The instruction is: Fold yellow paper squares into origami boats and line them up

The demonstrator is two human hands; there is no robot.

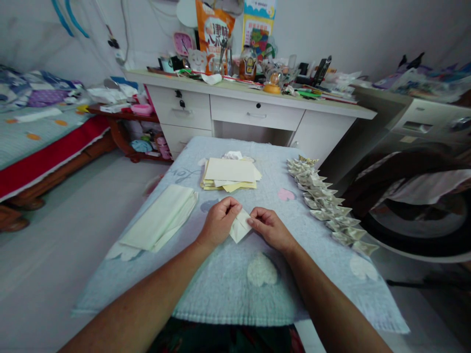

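Between my two hands is a small piece of folded paper (pixel 240 226), cream-white, with creases and a point toward me. My left hand (pixel 221 219) pinches its left edge between thumb and fingers. On the other side, my right hand (pixel 269 226) grips the right edge, thumb on top. Just beyond my hands lies a stack of cream and yellow paper sheets (pixel 230 170). A larger pile of folded pale paper (pixel 160 218) rests to the left. Along the right side run rows of folded paper pieces (pixel 327 201) with pointed ends, nested against each other.
All this lies on a table with a pale blue cloth (pixel 221 304). Behind it stands a white desk (pixel 253 115) crowded with jars, a clock and a snack bag. A washing machine (pixel 415 206) is at the right, a bed (pixel 55 132) at the left.
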